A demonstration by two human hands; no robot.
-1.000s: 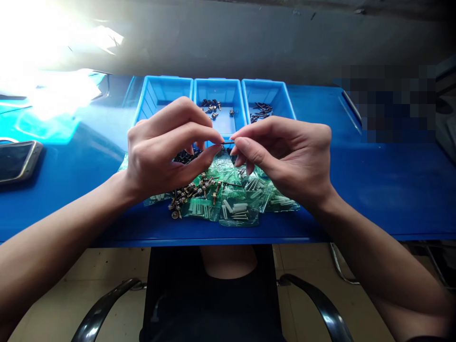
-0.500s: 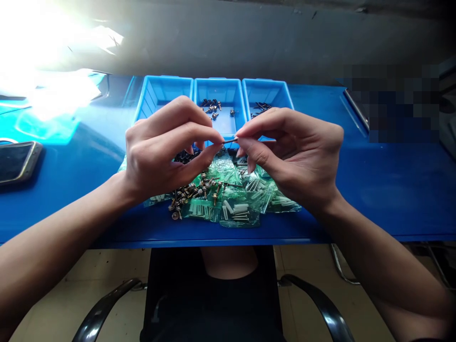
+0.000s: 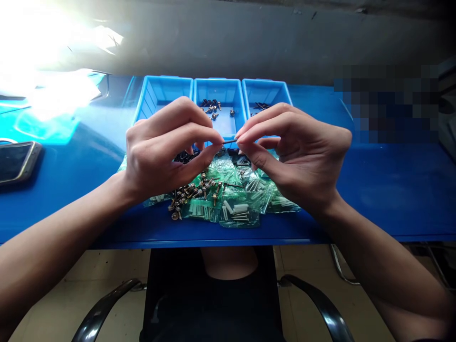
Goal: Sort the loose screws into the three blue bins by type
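Observation:
A thin dark screw (image 3: 230,141) lies level between my two hands, its threaded middle showing and both ends hidden by fingertips. My left hand (image 3: 171,147) pinches one end with thumb and forefinger. At the other end, my right hand (image 3: 294,142) pinches it the same way, its other fingers loosely curled. Below the hands is a pile of green-tinted clear packets (image 3: 240,211) with white wall plugs and screws inside. Loose screws with washer-like heads (image 3: 188,192) lie at the left of the packets, and black screws (image 3: 185,156) show partly behind my left hand.
Three blue bins stand in a row behind my hands: a left bin (image 3: 167,88), a middle bin (image 3: 218,85) holding several screws, and a right bin (image 3: 268,86) with dark screws. A phone (image 3: 19,161) lies far left on the blue table (image 3: 384,199).
My right hand has rolled slightly, its knuckles shifting right and its curled fingers changing position. The left hand and the screw stay almost in place.

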